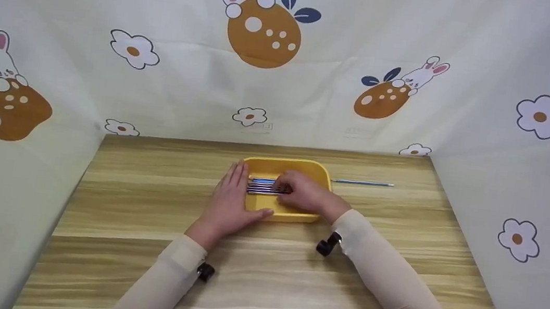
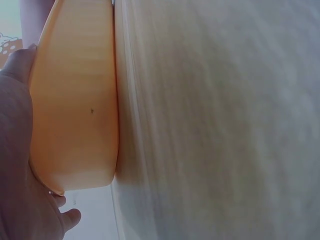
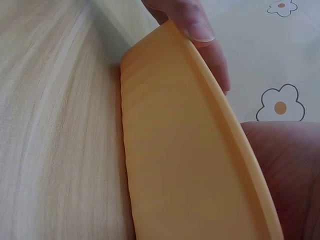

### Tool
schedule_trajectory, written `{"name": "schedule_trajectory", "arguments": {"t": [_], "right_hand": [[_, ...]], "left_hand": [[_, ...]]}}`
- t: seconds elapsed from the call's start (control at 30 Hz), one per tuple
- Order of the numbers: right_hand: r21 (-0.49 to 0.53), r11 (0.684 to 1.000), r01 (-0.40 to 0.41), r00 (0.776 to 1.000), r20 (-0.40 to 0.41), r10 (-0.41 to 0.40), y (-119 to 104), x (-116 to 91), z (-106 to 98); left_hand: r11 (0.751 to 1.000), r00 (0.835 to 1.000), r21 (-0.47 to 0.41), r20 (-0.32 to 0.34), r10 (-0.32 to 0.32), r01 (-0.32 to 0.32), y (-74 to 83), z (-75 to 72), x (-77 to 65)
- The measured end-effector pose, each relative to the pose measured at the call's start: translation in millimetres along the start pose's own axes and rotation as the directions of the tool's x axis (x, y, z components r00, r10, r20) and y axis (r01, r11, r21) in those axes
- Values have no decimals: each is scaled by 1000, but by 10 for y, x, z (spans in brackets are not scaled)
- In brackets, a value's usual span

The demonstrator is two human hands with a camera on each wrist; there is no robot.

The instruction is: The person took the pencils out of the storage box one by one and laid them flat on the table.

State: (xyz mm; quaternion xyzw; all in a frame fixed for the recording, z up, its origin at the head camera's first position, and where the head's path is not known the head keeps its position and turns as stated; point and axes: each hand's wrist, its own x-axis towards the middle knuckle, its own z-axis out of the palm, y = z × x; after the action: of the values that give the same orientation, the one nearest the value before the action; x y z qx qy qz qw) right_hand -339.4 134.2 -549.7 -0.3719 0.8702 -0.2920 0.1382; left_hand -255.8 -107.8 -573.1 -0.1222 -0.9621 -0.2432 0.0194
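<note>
A shallow yellow plastic bin (image 1: 293,216) stands on the wooden table. Several slim pencils (image 1: 261,189), blue and dark striped, lie side by side within it. My left hand (image 1: 230,199) holds the bin's left end, thumb over the front rim and fingers along the left edge; the left wrist view shows fingertips (image 2: 71,218) past the far corner. Inside the bin my right hand (image 1: 302,192) has its fingers curled at the right part of the pencils, which it partly hides. In the right wrist view the bin's front wall (image 3: 170,135) blocks the pencils.
One blue pencil (image 1: 363,182) lies on the table to the right of the bin, near the back. Patterned cloth (image 1: 183,91) with rabbits and flowers hangs behind and at both sides. Wood-grain tabletop (image 1: 258,289) extends in front of the bin, below both forearms.
</note>
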Motion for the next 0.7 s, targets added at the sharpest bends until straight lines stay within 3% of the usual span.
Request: {"name": "schedule_trajectory", "arguments": {"t": [0.33, 0.7], "right_hand": [[-65, 997, 42, 999, -21, -43, 53, 27, 44], [-88, 996, 25, 1000, 2, -25, 54, 26, 58]], "left_hand": [[1000, 1000, -1, -8, -5, 5, 7, -5, 3], [1000, 1000, -5, 7, -13, 13, 9, -9, -6]]}}
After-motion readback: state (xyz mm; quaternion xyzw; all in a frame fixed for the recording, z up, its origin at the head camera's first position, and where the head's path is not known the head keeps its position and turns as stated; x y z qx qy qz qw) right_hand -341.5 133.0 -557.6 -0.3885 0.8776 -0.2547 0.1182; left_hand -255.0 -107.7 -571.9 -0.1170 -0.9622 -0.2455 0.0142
